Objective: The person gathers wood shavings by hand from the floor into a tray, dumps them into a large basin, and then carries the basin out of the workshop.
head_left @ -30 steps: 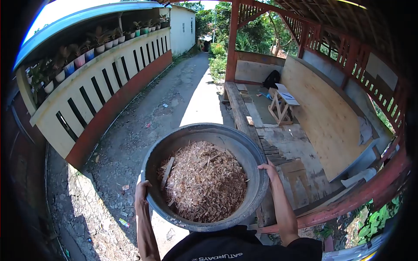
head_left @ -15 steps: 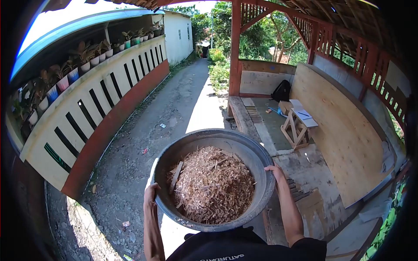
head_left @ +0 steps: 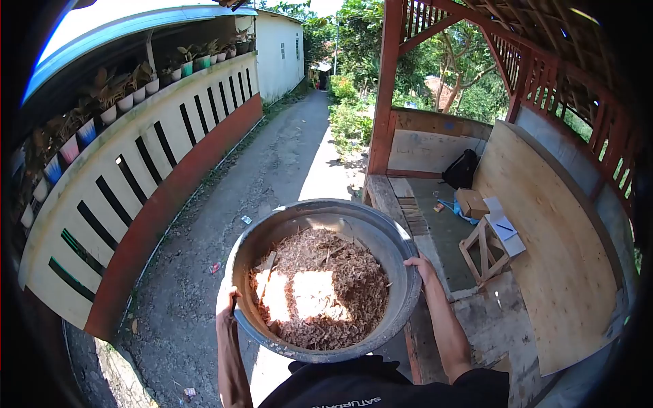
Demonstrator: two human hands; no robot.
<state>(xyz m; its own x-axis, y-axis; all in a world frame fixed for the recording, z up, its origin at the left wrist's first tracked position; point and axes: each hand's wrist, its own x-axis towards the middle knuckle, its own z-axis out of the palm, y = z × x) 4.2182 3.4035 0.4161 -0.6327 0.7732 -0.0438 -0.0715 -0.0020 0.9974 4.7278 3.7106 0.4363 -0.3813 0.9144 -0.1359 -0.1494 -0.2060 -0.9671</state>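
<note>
Outdoors, both hands carry a wide metal basin point(head_left: 394, 248) at chest height. Left hand point(head_left: 226, 303) has its grip closed on the near-left rim; right hand point(head_left: 422, 265) is curled over the right rim. Between the grips lies a heap of wood shavings point(head_left: 316, 285), partly sunlit. Beyond the basin runs a gravel lane point(head_left: 286, 156).
</note>
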